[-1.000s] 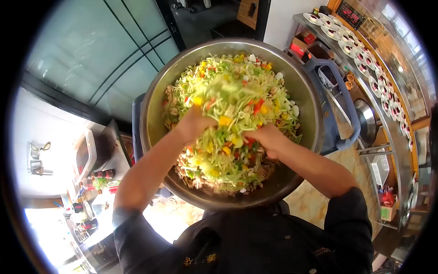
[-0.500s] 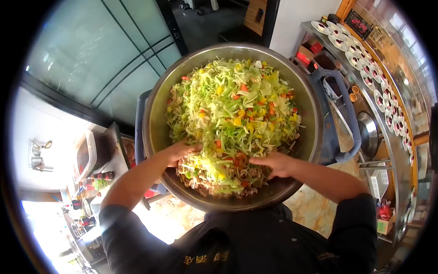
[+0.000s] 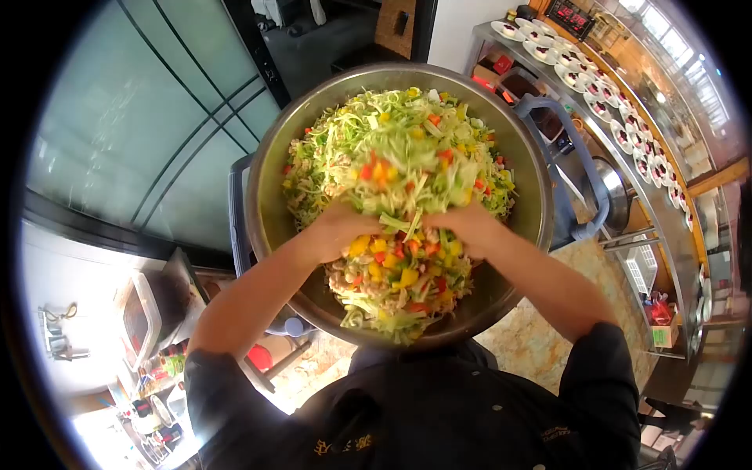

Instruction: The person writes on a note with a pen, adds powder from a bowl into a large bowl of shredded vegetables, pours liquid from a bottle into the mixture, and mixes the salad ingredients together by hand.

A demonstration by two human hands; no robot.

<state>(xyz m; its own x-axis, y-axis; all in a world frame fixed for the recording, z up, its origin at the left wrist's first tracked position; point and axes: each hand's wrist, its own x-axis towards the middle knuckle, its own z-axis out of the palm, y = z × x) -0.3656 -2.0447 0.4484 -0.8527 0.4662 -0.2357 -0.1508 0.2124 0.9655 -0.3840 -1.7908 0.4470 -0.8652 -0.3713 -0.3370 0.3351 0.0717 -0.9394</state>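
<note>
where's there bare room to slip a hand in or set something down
The bowl shows bare wall on the right, between the chopped mix and rim. Open floor lies between the right forearm and the steel counter. Crowded: the bowl's middle, where the left hand and right hand are in the mix, and the counter, lined with plates.

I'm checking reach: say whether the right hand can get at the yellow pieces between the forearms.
Probably yes: the right hand is in the bowl, and the yellow pieces lie uncovered nearby.

Black cloth jacket (image 3: 439,411) at six o'clock, black sleeves (image 3: 227,392) ending near elbows. Gold characters (image 3: 363,442) at jacket's eight o'clock, small round pale button (image 3: 497,407) at three.
</note>
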